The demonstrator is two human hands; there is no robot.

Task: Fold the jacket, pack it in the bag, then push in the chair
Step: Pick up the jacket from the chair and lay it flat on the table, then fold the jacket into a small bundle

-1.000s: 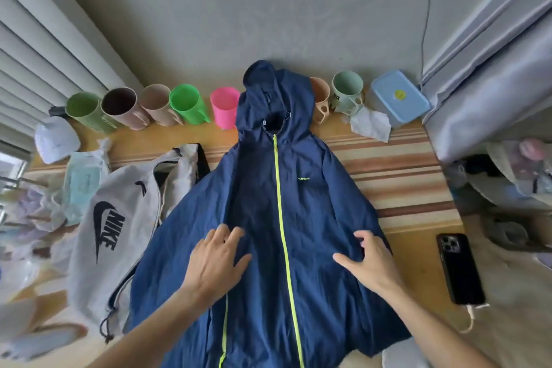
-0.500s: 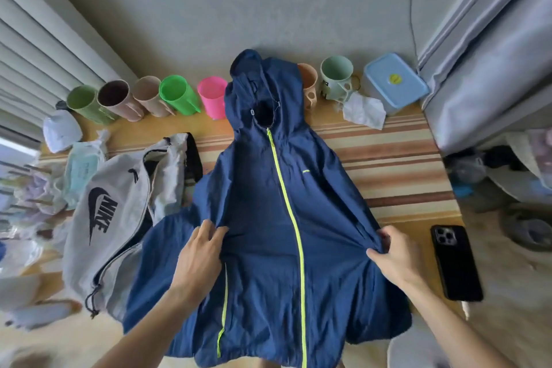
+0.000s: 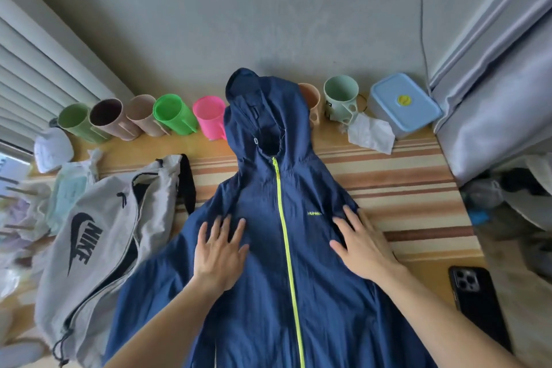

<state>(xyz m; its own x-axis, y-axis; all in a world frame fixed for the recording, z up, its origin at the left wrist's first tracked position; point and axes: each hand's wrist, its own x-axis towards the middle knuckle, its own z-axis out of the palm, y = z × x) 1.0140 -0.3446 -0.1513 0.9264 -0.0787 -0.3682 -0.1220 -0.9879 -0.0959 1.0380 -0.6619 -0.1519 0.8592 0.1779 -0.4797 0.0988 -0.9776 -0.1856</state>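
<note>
A navy hooded jacket [image 3: 268, 293] with a neon yellow zipper lies spread face up on the table, hood toward the wall. My left hand [image 3: 219, 251] rests flat on its chest, left of the zipper, fingers spread. My right hand [image 3: 363, 243] lies flat on the jacket's right side near the armpit, fingers apart. A grey Nike bag [image 3: 98, 251] lies unzipped just left of the jacket, touching its left sleeve. No chair is in view.
A row of cups [image 3: 174, 115] lines the wall behind the hood. A blue lidded box [image 3: 403, 104] and a crumpled tissue [image 3: 372, 134] sit back right. A black phone [image 3: 475, 299] lies near the table's right edge. Clutter fills the left side.
Both hands let go of the jacket's sides and moved up toward the chest, now pressing flat with fingers spread. The jacket lies smoother.
</note>
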